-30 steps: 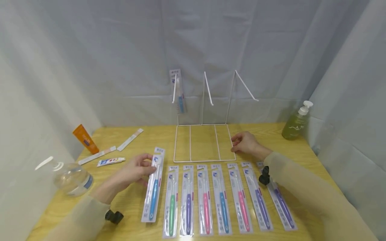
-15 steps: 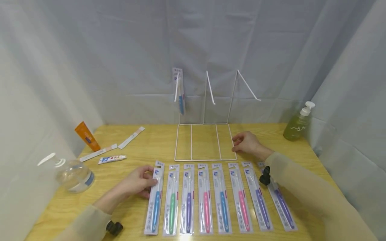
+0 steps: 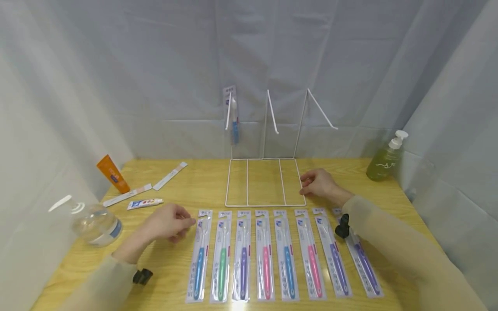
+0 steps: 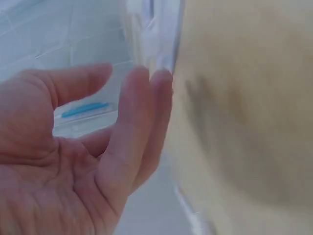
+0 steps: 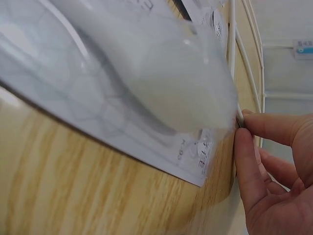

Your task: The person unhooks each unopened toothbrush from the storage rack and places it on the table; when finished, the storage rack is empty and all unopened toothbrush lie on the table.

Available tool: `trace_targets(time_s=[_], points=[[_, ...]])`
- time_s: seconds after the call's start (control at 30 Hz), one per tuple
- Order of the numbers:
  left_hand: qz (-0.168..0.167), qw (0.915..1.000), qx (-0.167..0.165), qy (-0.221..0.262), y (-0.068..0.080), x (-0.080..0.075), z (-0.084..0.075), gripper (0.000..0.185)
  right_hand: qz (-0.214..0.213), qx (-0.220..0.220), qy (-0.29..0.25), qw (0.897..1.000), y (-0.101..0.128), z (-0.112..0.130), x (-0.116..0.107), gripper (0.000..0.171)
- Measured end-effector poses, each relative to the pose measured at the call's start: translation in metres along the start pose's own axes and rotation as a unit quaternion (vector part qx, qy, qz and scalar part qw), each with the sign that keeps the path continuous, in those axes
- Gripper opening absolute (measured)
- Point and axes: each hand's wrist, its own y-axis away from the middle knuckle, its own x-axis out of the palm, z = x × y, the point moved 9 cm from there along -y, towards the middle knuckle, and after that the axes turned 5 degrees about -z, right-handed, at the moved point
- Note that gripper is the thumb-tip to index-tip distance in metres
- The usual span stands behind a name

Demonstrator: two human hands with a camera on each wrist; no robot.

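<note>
At the far left a clear, rounded pump bottle (image 3: pixel 93 222) stands on the counter (image 3: pixel 186 181), a pale wood-grain top closed in by grey sheeting (image 3: pixel 155 65) on three sides. Behind it an orange tube (image 3: pixel 112 173) stands on its cap, with two flat paper strips (image 3: pixel 149 185) and a small white tube (image 3: pixel 145 203) lying near.

The left hand (image 3: pixel 168 223) hovers low over the counter just left of the row of packs, fingers relaxed and slightly bent, its grip spread and holding nothing; the left wrist view shows the open palm with a blurred pack edge at the fingertips (image 4: pixel 149 93), and whether they touch it I cannot tell. Nearest to it lies the blue toothbrush pack (image 3: pixel 200 255), a long flat card under glossy clear plastic, first in a straight row of eight. Next come green (image 3: pixel 221 257), purple (image 3: pixel 243 255), pink (image 3: pixel 265 255), blue (image 3: pixel 287 255), pink (image 3: pixel 311 254) and two purple packs, the last partly under the right sleeve (image 3: pixel 389 242).

Behind the row sits a thin white wire rack (image 3: pixel 264 181), its flat base split into three panels, three slanted hooks rising at the back; one pack (image 3: pixel 231 114) hangs on the left hook. The right hand (image 3: pixel 319 183) rests at the base's right front corner, its grip pinching the wire between thumb and fingertips (image 5: pixel 254 127). At far right stands a green pump bottle (image 3: pixel 384 160).
</note>
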Motion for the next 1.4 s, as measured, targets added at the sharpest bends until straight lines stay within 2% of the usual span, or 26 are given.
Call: trace_targets(time_s=[0.17,0.33,0.5,0.63,0.8,0.9,1.17,1.27,1.4], points=[[-0.069,0.9948,0.075,0.004,-0.022,-0.031,-0.039,0.044,0.001,-0.003,0.002,1.0,-0.001,0.0,-0.001,0.051],[-0.124,0.982,0.132,0.053,-0.061,-0.057,-0.091,0.041,0.003,0.0,-0.001,1.0,0.0,-0.001,-0.003,0.052],[-0.2,0.9617,0.164,0.092,-0.103,-0.083,-0.138,0.043,0.002,0.005,-0.006,1.0,-0.001,-0.003,-0.005,0.053],[-0.259,0.9442,0.173,0.107,-0.13,-0.093,-0.163,0.049,0.002,0.007,-0.011,1.0,-0.003,-0.004,-0.006,0.052],[-0.303,0.9267,0.176,0.135,-0.153,-0.092,-0.18,0.045,0.008,0.004,-0.016,1.0,-0.004,-0.003,-0.005,0.051],[-0.319,0.9212,0.169,0.144,-0.162,-0.09,-0.185,0.044,0.008,0.003,-0.018,1.0,-0.004,-0.002,-0.004,0.05],[-0.334,0.9191,0.143,0.153,-0.17,-0.086,-0.189,0.037,0.01,0.0,-0.019,1.0,-0.006,-0.001,-0.002,0.05],[-0.333,0.9187,0.151,0.148,-0.168,-0.084,-0.192,0.035,0.013,-0.004,-0.014,1.0,-0.005,-0.001,-0.002,0.049],[-0.321,0.9186,0.19,0.129,-0.162,-0.078,-0.204,0.032,0.014,-0.005,-0.014,1.0,-0.005,-0.002,-0.002,0.049]])
